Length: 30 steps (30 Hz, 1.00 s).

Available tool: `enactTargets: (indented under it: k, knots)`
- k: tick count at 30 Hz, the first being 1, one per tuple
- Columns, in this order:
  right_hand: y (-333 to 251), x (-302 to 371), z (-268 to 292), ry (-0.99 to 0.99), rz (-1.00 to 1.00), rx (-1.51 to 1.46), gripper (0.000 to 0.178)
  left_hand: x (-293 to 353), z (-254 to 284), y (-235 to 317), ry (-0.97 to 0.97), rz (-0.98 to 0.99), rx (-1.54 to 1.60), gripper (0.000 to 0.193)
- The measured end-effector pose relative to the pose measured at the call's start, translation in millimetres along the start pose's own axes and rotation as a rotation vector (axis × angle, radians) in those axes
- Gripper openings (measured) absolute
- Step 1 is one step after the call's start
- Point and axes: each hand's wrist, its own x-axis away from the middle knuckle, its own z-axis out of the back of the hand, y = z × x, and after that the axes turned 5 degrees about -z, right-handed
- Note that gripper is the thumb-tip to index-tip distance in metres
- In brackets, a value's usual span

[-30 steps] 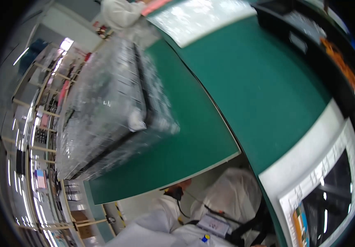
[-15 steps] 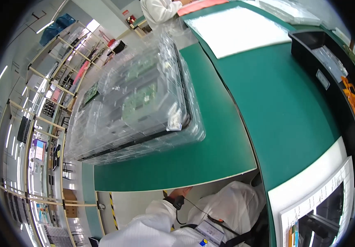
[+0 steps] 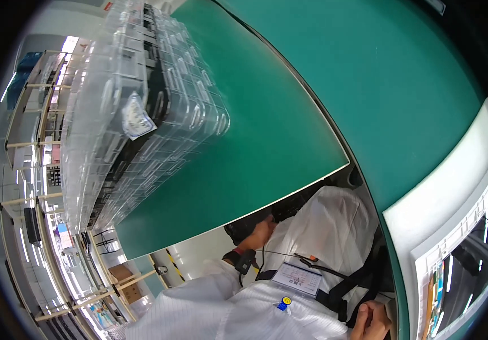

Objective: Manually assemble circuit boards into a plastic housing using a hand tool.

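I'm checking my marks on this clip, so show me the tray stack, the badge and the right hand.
Tray stack [image 3: 164,141]: head view, on the clear trays below the dark layer.
Badge [image 3: 296,279]: head view, middle of its face.
Right hand [image 3: 372,321]: head view, middle of the hand.

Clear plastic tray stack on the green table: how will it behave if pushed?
The tray stack may shift between layers, as separate tiers show. Thin-looking walls suggest some flex. Shiny surfaces could make it slippery.
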Motion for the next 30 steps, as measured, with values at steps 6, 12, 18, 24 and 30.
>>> enactTargets:
  k: [6, 12, 18, 24, 30]
  knots:
    - [-15.9, -18.1, -22.3, -0.065, 0.05, -0.034, 0.023, -17.9, 132.0, 40.2, 0.394, -1.002, -0.76, 0.036]
    - [-34.2, -28.7, -42.2, -0.07, 0.115, -0.017, 0.019, -50.8, 161.5, 72.0, 0.346, -0.984, -0.94, 0.035]
    - [-61.9, -28.2, -79.2, 0.037, 0.071, -0.042, 0.005, -54.0, 195.0, 94.9, 0.398, -1.004, -1.055, 0.034]
    - [-74.9, -26.2, -90.3, 0.013, 0.17, 0.004, 0.004, -51.1, 198.0, 122.1, 0.494, -1.057, -1.138, 0.033]
    - [-67.4, -27.6, -90.1, -0.005, 0.13, 0.04, 0.005, -59.7, 184.8, 143.1, 0.584, -1.086, -1.262, 0.032]
